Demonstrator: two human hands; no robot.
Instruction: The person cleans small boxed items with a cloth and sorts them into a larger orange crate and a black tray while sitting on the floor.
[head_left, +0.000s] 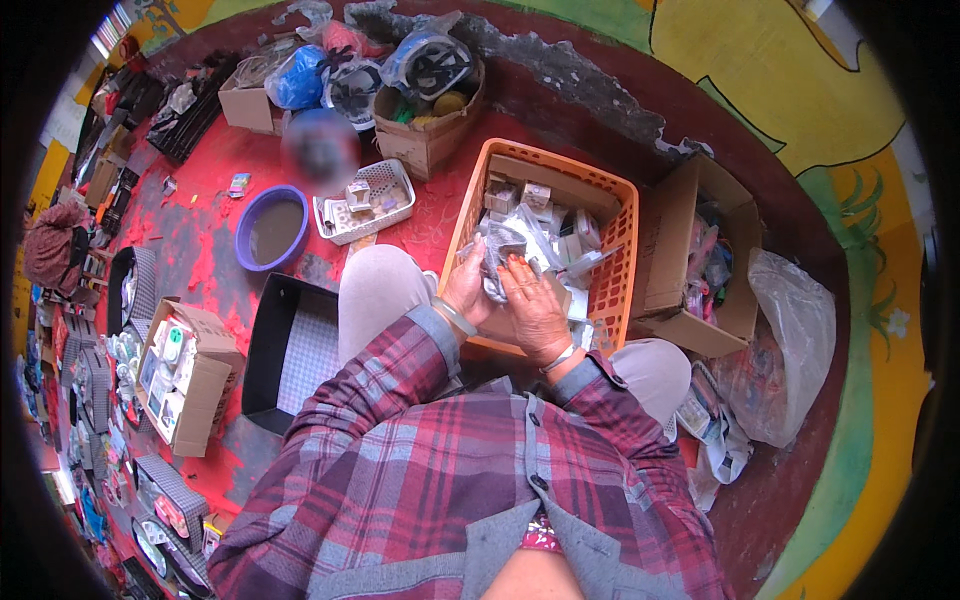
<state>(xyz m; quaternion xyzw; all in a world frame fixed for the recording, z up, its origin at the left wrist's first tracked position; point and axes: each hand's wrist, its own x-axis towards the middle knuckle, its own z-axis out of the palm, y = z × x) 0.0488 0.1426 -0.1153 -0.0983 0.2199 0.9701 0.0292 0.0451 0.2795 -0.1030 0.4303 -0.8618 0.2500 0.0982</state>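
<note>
Just above the near end of an orange plastic basket (628, 245), my two hands meet at a crumpled clear plastic bag (505, 238) with greyish contents. My left hand (466, 288) is closed round the bag's left side. Against its right side presses my right hand (536, 312), fingers close together and the thumb hidden. What the bag contains cannot be made out. Inside the basket lie small boxes (537, 194), clear plastic wrapping (590, 262) and pieces of cardboard.
Right of the basket stands an open cardboard box (665, 250) of wrapped goods beside a clear plastic sack (790, 340). To the left are a white basket (340, 238), a purple basin (245, 240) of murky water, a black box (265, 350) and a filled carton (210, 390).
</note>
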